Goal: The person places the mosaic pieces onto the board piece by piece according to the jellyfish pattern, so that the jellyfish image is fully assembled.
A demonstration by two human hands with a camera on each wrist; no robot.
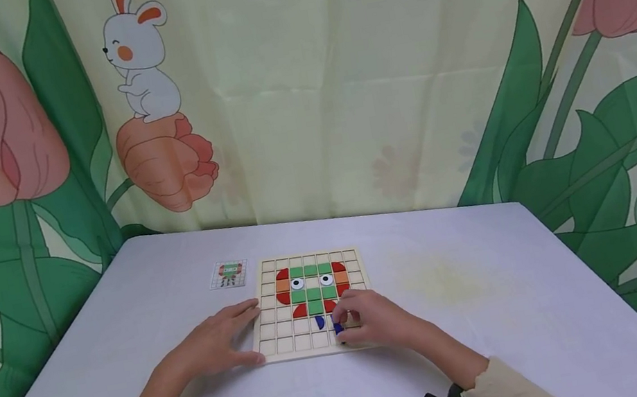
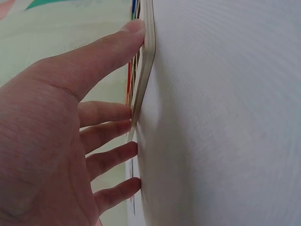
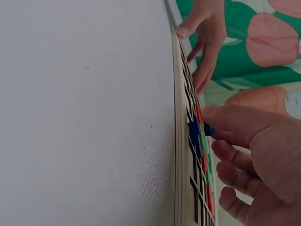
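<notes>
A square wooden grid board point(image 1: 280, 347) lies on the table, bearing red, orange, green and blue pieces and two round eye pieces point(image 1: 297, 284). My left hand point(image 1: 216, 342) rests at its left edge, thumb point(image 2: 134, 29) on the near corner and fingers spread along the side. Over the board's near right part, my right hand point(image 1: 373, 317) pinches a small blue piece point(image 3: 208, 129) between thumb and index finger; the fingertips partly cover it. A blue half-round piece point(image 1: 320, 322) sits in a cell just left of those fingertips.
A small pattern card point(image 1: 228, 275) with a coloured figure lies beyond my left hand, beside the board's far left corner. White cloth point(image 1: 477, 312) covers the table. Behind the far edge hangs a curtain point(image 1: 300, 89) printed with tulips and a rabbit.
</notes>
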